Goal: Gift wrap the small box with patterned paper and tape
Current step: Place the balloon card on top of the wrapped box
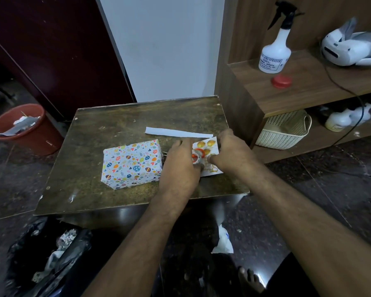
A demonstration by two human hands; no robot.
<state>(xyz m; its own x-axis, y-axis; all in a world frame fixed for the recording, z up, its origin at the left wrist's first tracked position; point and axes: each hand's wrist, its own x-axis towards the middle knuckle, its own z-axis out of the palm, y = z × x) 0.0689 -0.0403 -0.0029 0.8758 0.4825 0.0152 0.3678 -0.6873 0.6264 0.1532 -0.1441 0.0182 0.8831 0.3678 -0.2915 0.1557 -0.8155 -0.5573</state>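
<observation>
We can't tell grip on tape roll [197, 157], half hidden btwn left hand [180, 166] and right hand [234, 154], both curled; wrapped box [131, 163] lies flat mid-table [116, 123], long axis left-right.

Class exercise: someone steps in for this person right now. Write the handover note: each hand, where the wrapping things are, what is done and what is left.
Left hand: grips the orange tape roll over the sticker sheet.
Right hand: fingers curled at the tape roll, apparently pulling tape.
Wrapped box: on the table, left of both hands, fully covered in patterned paper.
White paper strip: behind the hands.
Left: any last tape; the box's far sides are hidden.
</observation>
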